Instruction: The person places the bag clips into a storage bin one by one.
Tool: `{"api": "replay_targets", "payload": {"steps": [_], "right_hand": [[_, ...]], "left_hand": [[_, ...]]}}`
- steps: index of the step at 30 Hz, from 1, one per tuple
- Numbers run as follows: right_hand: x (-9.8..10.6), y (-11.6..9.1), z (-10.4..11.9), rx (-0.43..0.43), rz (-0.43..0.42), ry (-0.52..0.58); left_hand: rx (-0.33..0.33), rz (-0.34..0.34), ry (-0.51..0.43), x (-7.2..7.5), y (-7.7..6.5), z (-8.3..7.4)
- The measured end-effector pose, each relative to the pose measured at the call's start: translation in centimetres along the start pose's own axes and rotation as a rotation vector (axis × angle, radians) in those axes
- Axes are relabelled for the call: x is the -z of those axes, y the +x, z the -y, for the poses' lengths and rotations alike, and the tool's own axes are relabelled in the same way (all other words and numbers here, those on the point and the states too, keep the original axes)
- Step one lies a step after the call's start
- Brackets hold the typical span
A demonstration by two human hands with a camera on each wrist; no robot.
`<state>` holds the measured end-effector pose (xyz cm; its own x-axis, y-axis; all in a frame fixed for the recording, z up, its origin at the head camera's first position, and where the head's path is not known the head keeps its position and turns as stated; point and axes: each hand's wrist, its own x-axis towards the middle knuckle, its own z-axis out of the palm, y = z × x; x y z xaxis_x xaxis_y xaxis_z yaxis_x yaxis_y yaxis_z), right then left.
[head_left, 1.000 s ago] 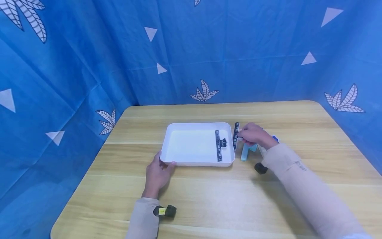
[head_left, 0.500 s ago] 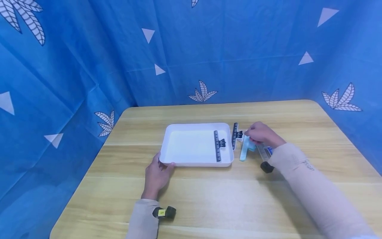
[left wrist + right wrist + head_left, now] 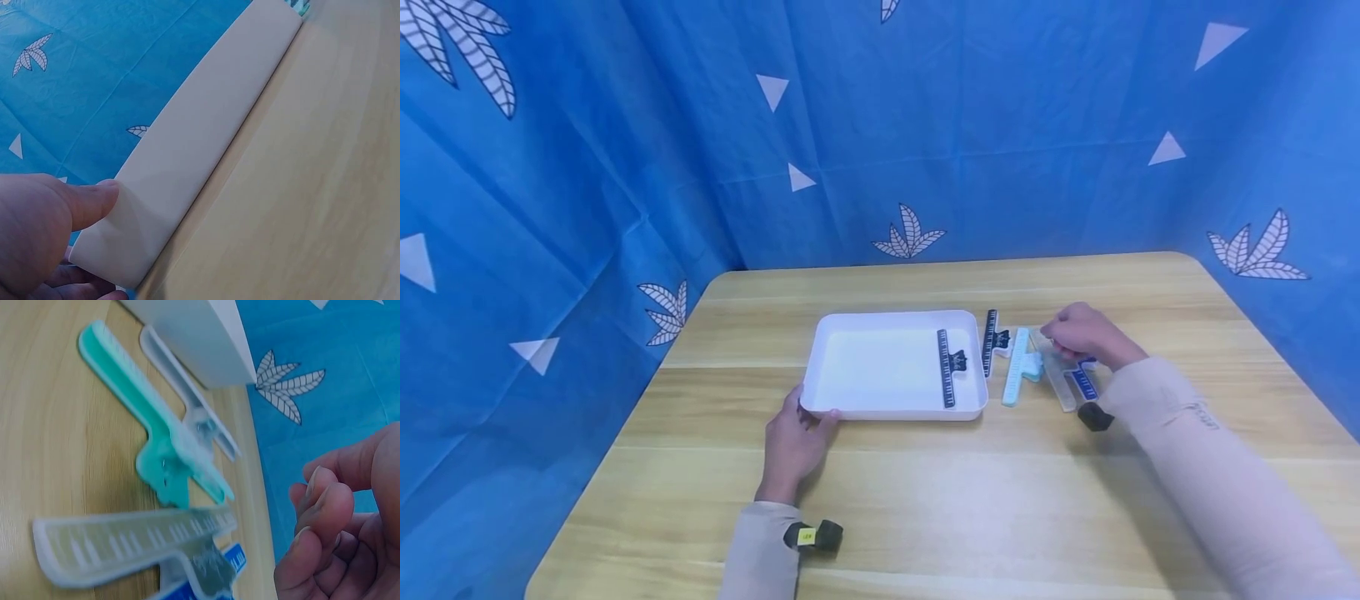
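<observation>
The left hand [image 3: 797, 446] pinches the near left corner of the white tray [image 3: 872, 362], thumb against its outer wall; a black clip [image 3: 946, 367] lies inside, on the side toward the right hand [image 3: 1082, 329]. That hand hangs with its fingers curled in – nothing between them – and just on its near side lie the clear clip [image 3: 1060, 385] and the blue clip [image 3: 1084, 383], with the light-blue clip [image 3: 1017, 367] and second black clip [image 3: 990, 343] to its left.
</observation>
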<state>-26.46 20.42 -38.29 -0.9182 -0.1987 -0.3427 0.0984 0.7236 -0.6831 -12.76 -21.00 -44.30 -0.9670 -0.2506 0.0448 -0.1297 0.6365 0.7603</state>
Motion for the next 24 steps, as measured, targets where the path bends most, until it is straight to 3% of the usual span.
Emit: {"api": "replay_targets", "payload": {"steps": [24], "right_hand": [[2.4, -0.6, -2.5, -0.042, -0.028, -0.032]], "left_hand": [[-0.007, 0.002, 0.002, -0.1, 0.1, 0.1]]}}
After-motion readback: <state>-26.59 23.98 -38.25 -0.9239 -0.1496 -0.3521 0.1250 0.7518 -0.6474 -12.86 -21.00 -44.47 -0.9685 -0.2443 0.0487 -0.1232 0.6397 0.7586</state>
